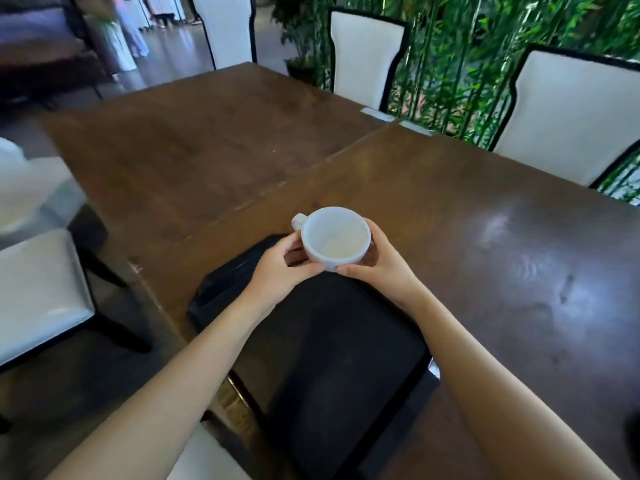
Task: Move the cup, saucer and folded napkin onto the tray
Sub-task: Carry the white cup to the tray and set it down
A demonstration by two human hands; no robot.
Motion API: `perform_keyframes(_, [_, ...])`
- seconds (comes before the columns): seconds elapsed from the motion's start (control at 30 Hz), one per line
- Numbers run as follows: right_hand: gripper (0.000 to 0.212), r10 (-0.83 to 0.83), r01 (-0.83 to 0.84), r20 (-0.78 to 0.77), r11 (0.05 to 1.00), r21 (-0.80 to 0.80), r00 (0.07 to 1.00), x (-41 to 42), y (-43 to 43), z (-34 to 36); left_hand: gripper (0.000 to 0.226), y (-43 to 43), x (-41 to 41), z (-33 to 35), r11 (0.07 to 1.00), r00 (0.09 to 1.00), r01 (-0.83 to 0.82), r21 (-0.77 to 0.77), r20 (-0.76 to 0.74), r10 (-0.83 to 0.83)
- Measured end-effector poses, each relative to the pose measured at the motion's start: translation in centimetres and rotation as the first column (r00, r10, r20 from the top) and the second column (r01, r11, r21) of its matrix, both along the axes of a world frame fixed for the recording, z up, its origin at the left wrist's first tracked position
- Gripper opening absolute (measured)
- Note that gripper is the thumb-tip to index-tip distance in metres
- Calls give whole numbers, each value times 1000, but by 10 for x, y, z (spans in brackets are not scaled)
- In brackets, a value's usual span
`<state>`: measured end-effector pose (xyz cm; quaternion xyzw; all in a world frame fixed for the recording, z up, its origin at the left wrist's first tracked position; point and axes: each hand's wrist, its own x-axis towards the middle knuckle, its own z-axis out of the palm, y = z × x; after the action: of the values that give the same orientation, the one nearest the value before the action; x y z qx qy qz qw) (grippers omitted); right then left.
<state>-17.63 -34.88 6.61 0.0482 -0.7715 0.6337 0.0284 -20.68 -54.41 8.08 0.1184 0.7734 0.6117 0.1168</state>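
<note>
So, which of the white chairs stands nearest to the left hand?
The chair at the left edge of the table, seat showing, lies closest to the left hand. The others stand along the far sides.

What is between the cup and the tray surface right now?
Nothing visible. Both hands, left and right, hold the cup over the far end of the black tray, and the tray surface in view is bare.

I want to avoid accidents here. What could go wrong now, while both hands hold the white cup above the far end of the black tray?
1. The cup seems held by fingertips of the left hand and right hand, not by its handle; it might slip.
2. The tray seems to overhang the table edge, so weight there might tip it.
</note>
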Motion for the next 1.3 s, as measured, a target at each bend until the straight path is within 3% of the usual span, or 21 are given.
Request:
perform_keyframes(0.2, [75, 208, -203, 206, 978, -44, 956, -19, -12, -43, 58, -11, 6, -54, 988, 981, -153, 0, 116, 152])
perform_keyframes(0.33, [104, 224, -204, 363, 975, -93, 905, -30, -5, -78, 59, -7, 9, -82, 970, 953, -241, 35, 196, 230])
perform_keyframes(0.4, [108, 235, -208, 403, 972, -110, 884, -33, -2, -90, 64, -3, 10, -92, 958, 941, -285, 24, 198, 275])
perform_keyframes(0.6, [81, 179, -142, 437, 983, -118, 882, -37, 0, -108, 59, 7, 8, -108, 952, 930, -304, -13, 213, 300])
perform_keyframes(0.97, [85, 195, -164, 463, 981, -106, 865, -39, 3, -104, 60, 1, -6, -117, 964, 941, -259, -55, 210, 265])
perform_keyframes(1.3, [86, 83, -134, 514, 989, 62, 854, -43, -12, -88, 56, -6, -13, -114, 962, 935, -233, -141, 240, 261])
